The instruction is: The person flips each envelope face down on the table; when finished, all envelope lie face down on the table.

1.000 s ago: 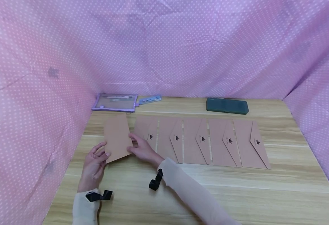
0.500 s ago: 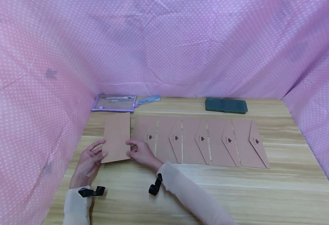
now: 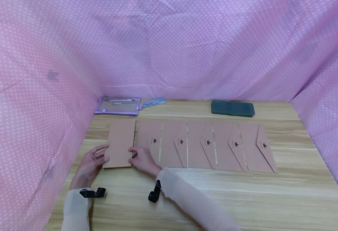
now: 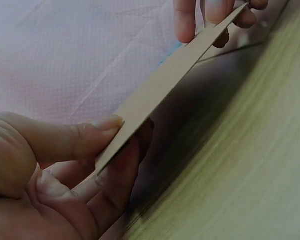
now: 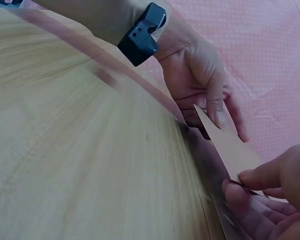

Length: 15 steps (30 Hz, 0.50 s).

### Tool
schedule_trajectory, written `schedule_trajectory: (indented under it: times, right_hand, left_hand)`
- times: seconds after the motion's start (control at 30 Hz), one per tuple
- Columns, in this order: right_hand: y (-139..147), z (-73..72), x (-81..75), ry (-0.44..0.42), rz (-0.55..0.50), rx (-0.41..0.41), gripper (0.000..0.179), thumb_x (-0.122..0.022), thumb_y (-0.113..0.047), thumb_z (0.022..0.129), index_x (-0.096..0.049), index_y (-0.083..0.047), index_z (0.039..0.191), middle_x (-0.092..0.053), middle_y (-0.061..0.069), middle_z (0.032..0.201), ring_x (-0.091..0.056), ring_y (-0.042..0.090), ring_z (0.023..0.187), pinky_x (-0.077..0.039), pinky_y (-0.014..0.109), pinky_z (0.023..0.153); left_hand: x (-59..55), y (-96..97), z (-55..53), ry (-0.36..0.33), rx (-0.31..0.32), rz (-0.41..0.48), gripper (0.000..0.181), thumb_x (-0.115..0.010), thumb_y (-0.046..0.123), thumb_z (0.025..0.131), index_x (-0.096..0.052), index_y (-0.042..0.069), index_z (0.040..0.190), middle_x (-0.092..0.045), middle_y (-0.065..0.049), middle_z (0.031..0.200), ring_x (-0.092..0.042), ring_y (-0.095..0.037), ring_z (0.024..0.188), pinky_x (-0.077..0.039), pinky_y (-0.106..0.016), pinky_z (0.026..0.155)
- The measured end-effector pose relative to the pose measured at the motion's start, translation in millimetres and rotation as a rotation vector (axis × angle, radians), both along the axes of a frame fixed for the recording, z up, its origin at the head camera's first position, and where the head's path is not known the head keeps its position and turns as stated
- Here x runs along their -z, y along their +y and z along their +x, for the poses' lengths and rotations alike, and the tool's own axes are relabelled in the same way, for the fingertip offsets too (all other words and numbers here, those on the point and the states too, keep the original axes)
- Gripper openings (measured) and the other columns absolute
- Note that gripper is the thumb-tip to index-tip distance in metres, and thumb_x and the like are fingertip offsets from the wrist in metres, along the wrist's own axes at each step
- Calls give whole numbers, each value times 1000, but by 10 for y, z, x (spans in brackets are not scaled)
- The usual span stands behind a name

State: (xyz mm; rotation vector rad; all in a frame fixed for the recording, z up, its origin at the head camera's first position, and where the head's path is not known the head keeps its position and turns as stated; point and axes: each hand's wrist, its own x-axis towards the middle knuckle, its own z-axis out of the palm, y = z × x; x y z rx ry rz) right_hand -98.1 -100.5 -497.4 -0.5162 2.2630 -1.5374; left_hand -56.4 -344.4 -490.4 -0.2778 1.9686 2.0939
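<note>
Both hands pinch a plain brown kraft envelope point(image 3: 119, 142) by its two long sides, near the front corners. My left hand point(image 3: 86, 166) has the left side, with the thumb on top and the fingers beneath, as the left wrist view shows. On the opposite side, my right hand point(image 3: 144, 160) grips the edge between thumb and fingers. In both wrist views the front edge of the envelope is raised over the wooden table point(image 5: 100, 160). To its right lies a row of several like envelopes point(image 3: 201, 144), their pointed flaps printed with a black crown.
Behind the held envelope lies a purple-edged clear zip pouch point(image 3: 117, 106) with pens inside. A small blue packet point(image 3: 153, 102) lies beside it, and a dark green case point(image 3: 233, 108) stands farther right. Pink dotted cloth point(image 3: 169, 57) hangs around the table.
The held envelope has turned from a slant to nearly straight and has come down toward the table, beside the row. Both hands have moved with it, the left one slightly to the left.
</note>
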Motion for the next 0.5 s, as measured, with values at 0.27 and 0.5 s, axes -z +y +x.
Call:
schedule_trajectory:
  times: [0.27, 0.5]
  right_hand:
    - [-49, -18, -15, 74, 113, 30, 38, -73, -2, 85, -67, -2, 123, -73, 3, 80, -62, -2, 50, -54, 14, 82]
    - [-68, -44, -36, 56, 119, 31, 40, -74, -1, 84, -67, 0, 123, -75, 6, 83, -64, 1, 53, -55, 14, 76]
  left_hand:
    - [-31, -4, -112, 6, -10, -243, 47, -70, -1, 89, -59, 8, 134, -74, 19, 89, -68, 3, 82, -54, -15, 69]
    - [-83, 49, -173, -20, -36, -396, 59, -70, -1, 88, -46, -11, 140, -66, 22, 84, -65, 5, 78, -54, -15, 69]
